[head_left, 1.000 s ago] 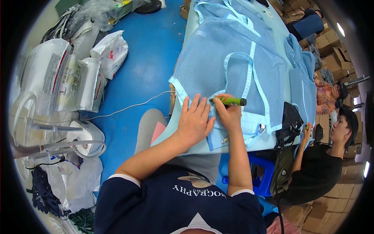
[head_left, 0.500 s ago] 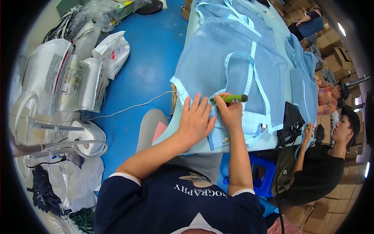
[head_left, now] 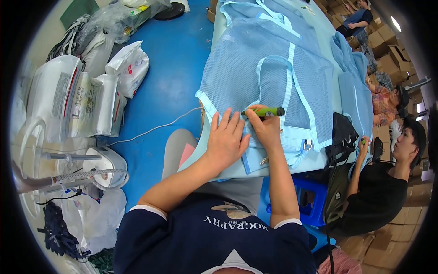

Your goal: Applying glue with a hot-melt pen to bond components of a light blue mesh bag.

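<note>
Head view: L hand [head_left: 225, 144] palm down, flat, fingers a bit spread, on near edge of blue mesh bag [head_left: 232, 64], by its pale trim [head_left: 207, 104]. R hand [head_left: 267, 130] just beside it, thumb + fingers pinching green marker [head_left: 273, 111], dark end pointing R, tip pointing L nr L fingertips; can't tell if tip touches cloth. Bag lies spread on pale table [head_left: 317, 160], directly in front of person, strap [head_left: 288, 91] running up its mesh. Metal ring [head_left: 308, 145] at near R corner.

R of bag: black bag [head_left: 342, 137] at table edge, 2nd blue bag [head_left: 356, 96] along far side. Co-worker in black [head_left: 374, 205] sits R, hand [head_left: 364, 142] w/ sth small & green, too small to tell. Blue stool [head_left: 321, 205] b/w the two.

L side: blue floor [head_left: 169, 55], thin cord [head_left: 157, 122] across it to table, white packs [head_left: 52, 86], white machine [head_left: 114, 160] w/ ribbed hose [head_left: 75, 176]. Brown boxes [head_left: 388, 246] stacked far R.
</note>
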